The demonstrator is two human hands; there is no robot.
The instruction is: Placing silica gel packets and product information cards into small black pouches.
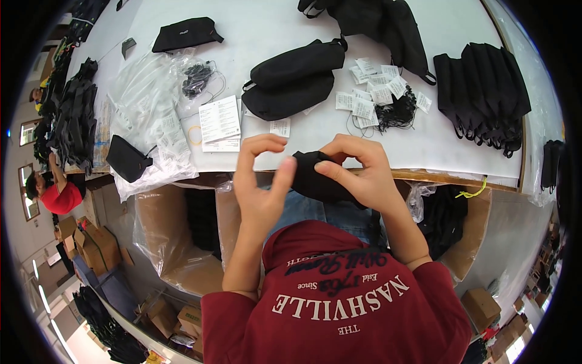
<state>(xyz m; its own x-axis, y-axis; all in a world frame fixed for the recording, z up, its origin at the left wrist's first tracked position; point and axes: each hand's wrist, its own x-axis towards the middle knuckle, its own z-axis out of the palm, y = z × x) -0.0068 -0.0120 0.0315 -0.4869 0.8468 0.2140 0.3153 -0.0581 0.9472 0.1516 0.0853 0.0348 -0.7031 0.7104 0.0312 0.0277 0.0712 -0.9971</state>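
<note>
In front of my body, at the table's near edge, my right hand point(359, 165) pinches a small black fabric pouch point(320, 182) between thumb and fingers. My left hand point(262, 176) is just left of it, fingers curved and apart, with the thumb tip close to the pouch's edge. Whether that thumb touches the cloth I cannot tell. Beyond my hands two black pouches point(291, 85) lie one against the other. To their right is a pile of white tags point(373, 91) with tangled black strings point(397, 114).
White printed sheets point(220, 121) and clear plastic bags point(145, 97) lie left on the white table point(254, 30). A row of black pouches point(482, 91) is at right, more black fabric point(388, 27) at the back. Cardboard boxes point(176, 242) stand below the edge. A person in red point(62, 197) is far left.
</note>
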